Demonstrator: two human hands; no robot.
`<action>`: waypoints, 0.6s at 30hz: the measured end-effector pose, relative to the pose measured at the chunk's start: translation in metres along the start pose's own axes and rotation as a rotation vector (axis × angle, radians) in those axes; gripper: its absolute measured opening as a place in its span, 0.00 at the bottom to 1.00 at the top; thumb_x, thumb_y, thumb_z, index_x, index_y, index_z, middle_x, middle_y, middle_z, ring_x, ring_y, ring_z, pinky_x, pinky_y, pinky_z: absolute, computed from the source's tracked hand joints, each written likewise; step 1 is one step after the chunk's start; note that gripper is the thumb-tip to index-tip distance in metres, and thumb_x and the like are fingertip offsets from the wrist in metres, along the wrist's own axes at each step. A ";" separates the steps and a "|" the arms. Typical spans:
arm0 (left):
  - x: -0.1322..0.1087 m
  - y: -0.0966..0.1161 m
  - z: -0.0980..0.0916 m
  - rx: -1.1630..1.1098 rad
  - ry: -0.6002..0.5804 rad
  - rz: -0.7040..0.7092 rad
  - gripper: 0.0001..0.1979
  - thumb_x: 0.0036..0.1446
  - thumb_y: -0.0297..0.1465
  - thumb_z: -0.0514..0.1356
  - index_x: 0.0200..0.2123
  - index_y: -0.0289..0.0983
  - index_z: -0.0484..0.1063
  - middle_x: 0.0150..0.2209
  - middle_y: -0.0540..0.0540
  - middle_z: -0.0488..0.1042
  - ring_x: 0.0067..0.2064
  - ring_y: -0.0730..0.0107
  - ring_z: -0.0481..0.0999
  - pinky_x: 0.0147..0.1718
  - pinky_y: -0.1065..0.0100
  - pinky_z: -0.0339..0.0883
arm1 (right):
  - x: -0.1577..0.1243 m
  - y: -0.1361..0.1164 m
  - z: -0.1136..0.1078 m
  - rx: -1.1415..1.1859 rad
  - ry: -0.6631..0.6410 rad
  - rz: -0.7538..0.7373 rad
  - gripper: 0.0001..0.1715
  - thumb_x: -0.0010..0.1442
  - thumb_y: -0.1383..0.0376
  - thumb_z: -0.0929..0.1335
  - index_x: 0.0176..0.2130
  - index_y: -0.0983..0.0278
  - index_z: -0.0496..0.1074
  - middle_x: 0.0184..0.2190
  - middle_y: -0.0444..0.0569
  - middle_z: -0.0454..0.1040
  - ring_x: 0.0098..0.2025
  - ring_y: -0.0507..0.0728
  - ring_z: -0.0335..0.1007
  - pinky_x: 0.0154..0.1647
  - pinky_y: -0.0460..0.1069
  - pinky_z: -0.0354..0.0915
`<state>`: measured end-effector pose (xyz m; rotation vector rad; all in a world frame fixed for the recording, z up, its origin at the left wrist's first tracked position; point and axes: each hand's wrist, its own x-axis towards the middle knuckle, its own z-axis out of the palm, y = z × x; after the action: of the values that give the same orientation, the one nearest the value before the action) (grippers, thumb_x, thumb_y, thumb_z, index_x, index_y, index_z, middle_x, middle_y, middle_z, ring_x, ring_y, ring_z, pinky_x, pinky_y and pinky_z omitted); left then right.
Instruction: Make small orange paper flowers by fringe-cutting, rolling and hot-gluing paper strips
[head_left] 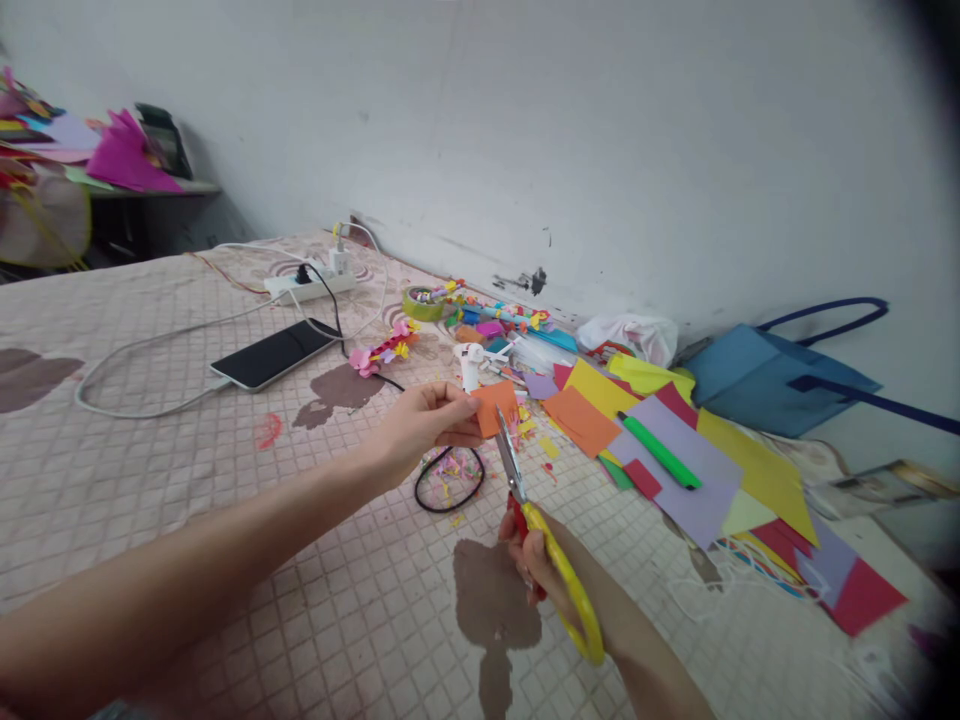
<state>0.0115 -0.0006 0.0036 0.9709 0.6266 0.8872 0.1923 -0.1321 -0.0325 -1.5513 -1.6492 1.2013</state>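
Between the thumb and fingers of my left hand [431, 425] is a small piece of orange paper [495, 405], held up above the table. My right hand [544, 560] grips a pair of scissors [517, 480] with yellow and red handles. The scissor blades point away from me and meet the lower right edge of the orange paper. Below, a loop of black cord [450, 508] lies around small paper scraps [454, 470]. Just behind the orange paper stands a white glue gun [470, 365], partly hidden.
Coloured paper sheets [720, 450] with a green marker [660, 452] spread to the right, near a blue bag [772, 380]. At left lie a phone [274, 355] on a cable and a power strip [311, 285]. Green tape [422, 303] and a flower-decorated stick [386, 350] sit farther back.
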 end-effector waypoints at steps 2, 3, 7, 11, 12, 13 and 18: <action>0.000 0.000 0.000 0.004 0.005 0.002 0.11 0.50 0.33 0.66 0.28 0.34 0.66 0.27 0.47 0.78 0.30 0.71 0.78 0.34 0.68 0.73 | 0.000 -0.001 0.000 -0.008 0.007 0.002 0.31 0.60 0.40 0.53 0.38 0.63 0.62 0.23 0.40 0.57 0.21 0.49 0.55 0.21 0.44 0.60; 0.000 0.000 0.000 0.004 0.002 0.004 0.11 0.50 0.33 0.66 0.27 0.34 0.66 0.27 0.47 0.78 0.30 0.71 0.78 0.34 0.68 0.73 | 0.000 -0.002 0.001 -0.015 0.011 0.005 0.31 0.60 0.40 0.53 0.38 0.63 0.62 0.23 0.40 0.57 0.21 0.49 0.55 0.21 0.44 0.60; 0.000 -0.001 -0.001 -0.003 -0.006 0.012 0.11 0.50 0.33 0.65 0.27 0.34 0.66 0.27 0.47 0.78 0.30 0.71 0.78 0.33 0.69 0.73 | 0.001 -0.005 0.002 -0.034 0.027 0.011 0.30 0.60 0.40 0.54 0.36 0.62 0.62 0.23 0.40 0.57 0.23 0.49 0.54 0.21 0.43 0.59; 0.000 -0.002 -0.001 -0.001 -0.004 0.015 0.11 0.50 0.33 0.66 0.27 0.35 0.67 0.27 0.47 0.78 0.30 0.71 0.78 0.34 0.69 0.72 | 0.001 -0.005 0.002 -0.026 0.020 0.025 0.31 0.59 0.38 0.53 0.35 0.62 0.61 0.23 0.40 0.56 0.22 0.49 0.54 0.20 0.43 0.59; 0.000 -0.002 -0.001 -0.002 -0.008 0.016 0.11 0.50 0.33 0.65 0.27 0.35 0.67 0.28 0.47 0.78 0.31 0.71 0.78 0.34 0.69 0.72 | 0.001 -0.005 0.002 -0.024 0.021 0.028 0.32 0.58 0.38 0.53 0.35 0.62 0.61 0.23 0.40 0.56 0.21 0.49 0.54 0.19 0.43 0.59; 0.000 -0.002 -0.001 -0.003 -0.011 0.016 0.11 0.50 0.33 0.65 0.27 0.34 0.67 0.28 0.47 0.78 0.31 0.71 0.78 0.34 0.69 0.72 | 0.001 -0.006 0.002 -0.025 0.023 0.030 0.32 0.58 0.38 0.53 0.34 0.62 0.61 0.22 0.40 0.56 0.21 0.49 0.53 0.19 0.43 0.59; 0.000 -0.001 0.000 0.000 -0.004 0.012 0.10 0.50 0.33 0.65 0.27 0.34 0.67 0.27 0.47 0.78 0.30 0.71 0.78 0.35 0.68 0.72 | 0.001 -0.011 0.002 -0.055 0.032 0.061 0.33 0.56 0.36 0.53 0.31 0.61 0.59 0.22 0.40 0.56 0.21 0.49 0.54 0.19 0.43 0.59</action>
<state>0.0119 -0.0005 0.0024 0.9770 0.6175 0.8959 0.1857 -0.1306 -0.0237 -1.6570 -1.6373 1.1658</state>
